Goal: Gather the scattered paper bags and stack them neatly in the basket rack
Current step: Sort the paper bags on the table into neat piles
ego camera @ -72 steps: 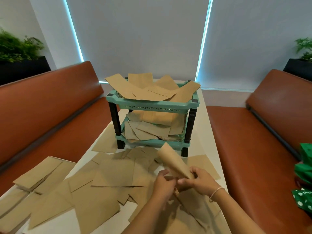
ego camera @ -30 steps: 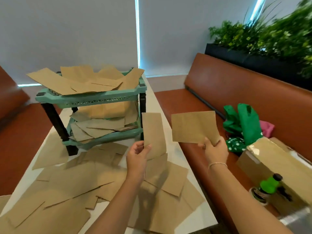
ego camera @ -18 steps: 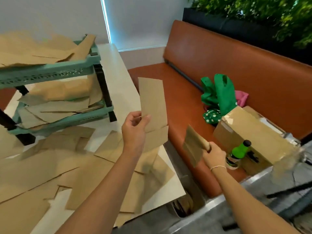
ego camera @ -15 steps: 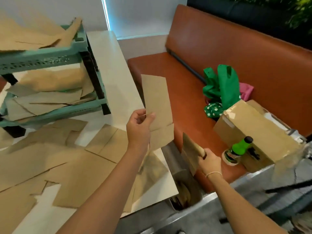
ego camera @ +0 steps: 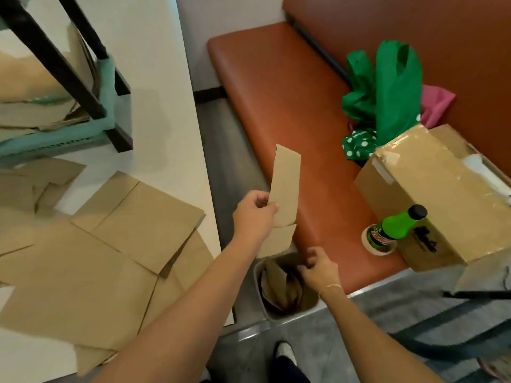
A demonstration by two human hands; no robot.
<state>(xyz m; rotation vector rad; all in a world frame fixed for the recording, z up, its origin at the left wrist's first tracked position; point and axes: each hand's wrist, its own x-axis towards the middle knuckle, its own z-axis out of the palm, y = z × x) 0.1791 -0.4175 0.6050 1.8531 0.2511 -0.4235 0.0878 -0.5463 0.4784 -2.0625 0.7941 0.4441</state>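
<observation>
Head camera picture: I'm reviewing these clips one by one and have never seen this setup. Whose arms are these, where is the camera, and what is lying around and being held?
There is no machine here. A person wears a wide-angle camera on the head, looking down at their own bare hands.

The left hand pinches a flat brown paper bag upright above the gap beside the table. The right hand is lower, at the rim of a small bin on the floor that has brown paper in it; it looks empty, fingers curled.

More paper bags lie scattered on the table, and the teal basket rack stands at top left. On the orange bench sit a cardboard box, a green bottle and green cloth bags.
</observation>
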